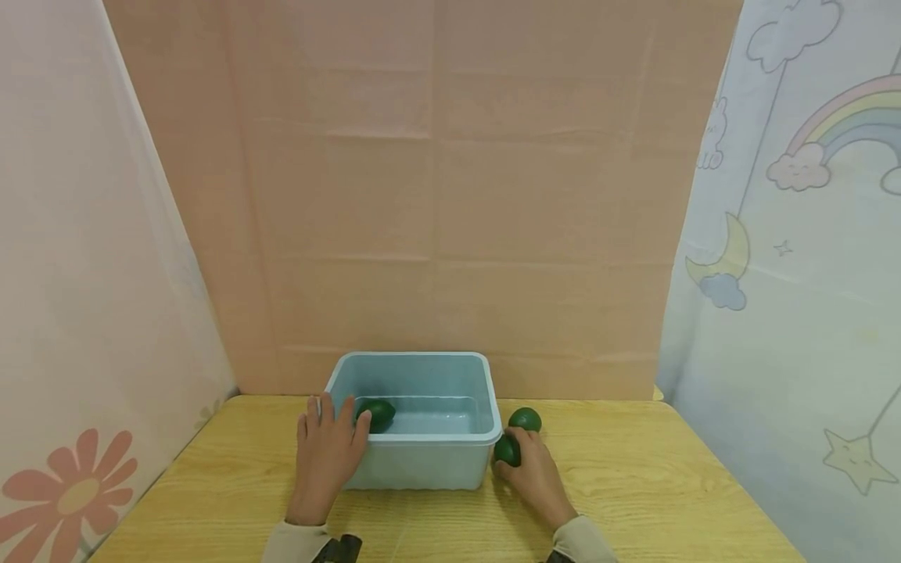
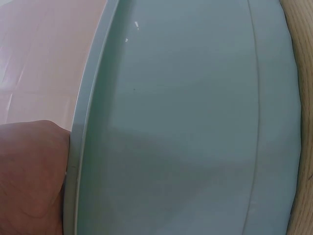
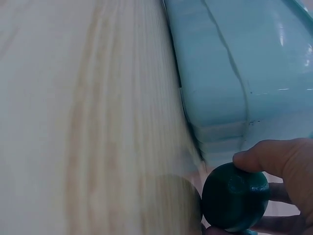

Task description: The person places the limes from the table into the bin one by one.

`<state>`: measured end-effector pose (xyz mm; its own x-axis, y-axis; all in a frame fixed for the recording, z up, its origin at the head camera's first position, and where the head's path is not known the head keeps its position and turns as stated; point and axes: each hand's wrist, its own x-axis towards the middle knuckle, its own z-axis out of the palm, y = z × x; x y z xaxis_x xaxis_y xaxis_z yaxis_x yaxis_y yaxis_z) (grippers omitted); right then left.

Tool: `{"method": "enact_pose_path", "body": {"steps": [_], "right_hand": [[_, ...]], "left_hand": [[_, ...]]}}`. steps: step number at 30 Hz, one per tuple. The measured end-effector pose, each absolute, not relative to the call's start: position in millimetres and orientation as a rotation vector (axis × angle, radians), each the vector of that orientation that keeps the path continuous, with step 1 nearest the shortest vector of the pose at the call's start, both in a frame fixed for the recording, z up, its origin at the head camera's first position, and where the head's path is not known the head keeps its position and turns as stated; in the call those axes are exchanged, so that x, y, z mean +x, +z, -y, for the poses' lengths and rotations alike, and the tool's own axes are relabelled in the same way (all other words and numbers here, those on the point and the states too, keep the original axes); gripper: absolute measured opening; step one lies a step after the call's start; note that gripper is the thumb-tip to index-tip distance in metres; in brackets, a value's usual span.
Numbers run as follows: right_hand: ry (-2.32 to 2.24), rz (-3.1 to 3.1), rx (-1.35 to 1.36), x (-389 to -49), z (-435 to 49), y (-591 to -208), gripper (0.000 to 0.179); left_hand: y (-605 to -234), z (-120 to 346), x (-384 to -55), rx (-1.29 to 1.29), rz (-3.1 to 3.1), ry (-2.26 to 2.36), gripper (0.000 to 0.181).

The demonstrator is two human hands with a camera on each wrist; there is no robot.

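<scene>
A dark green lime [image 3: 235, 197] is held between the thumb and fingers of my right hand [image 1: 538, 478], at the right side of a pale blue plastic bin [image 1: 422, 463]. Right behind it lies a second lime [image 1: 525, 421], partly overlapped by the hand in the head view. Inside the bin, at its left, is another lime [image 1: 378, 414], next to my left thumb. My left hand [image 1: 329, 450] rests at the bin's front left corner with its fingers extended over the rim. The left wrist view shows part of that hand [image 2: 30, 178] against the rim.
The bin stands on a wood-grain table [image 1: 633, 485]. A tan sheet [image 1: 436, 195] hangs behind the table. Patterned cloths hang at both sides, with a flower on the left one [image 1: 70, 234] and a rainbow on the right one [image 1: 809, 375].
</scene>
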<state>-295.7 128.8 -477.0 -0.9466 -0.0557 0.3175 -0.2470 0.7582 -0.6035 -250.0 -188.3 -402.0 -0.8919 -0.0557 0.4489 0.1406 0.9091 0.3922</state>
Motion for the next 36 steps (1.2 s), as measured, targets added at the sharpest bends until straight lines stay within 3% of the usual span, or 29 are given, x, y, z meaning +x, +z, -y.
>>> {"method": "enact_pose_path", "body": {"steps": [36], "right_hand": [[0.973, 2.599, 0.23, -296.5, -128.7, -475.7, 0.053]], "left_hand": [[-401.2, 187.7, -250.5, -0.049, 2.635, -0.593, 0.05]]}}
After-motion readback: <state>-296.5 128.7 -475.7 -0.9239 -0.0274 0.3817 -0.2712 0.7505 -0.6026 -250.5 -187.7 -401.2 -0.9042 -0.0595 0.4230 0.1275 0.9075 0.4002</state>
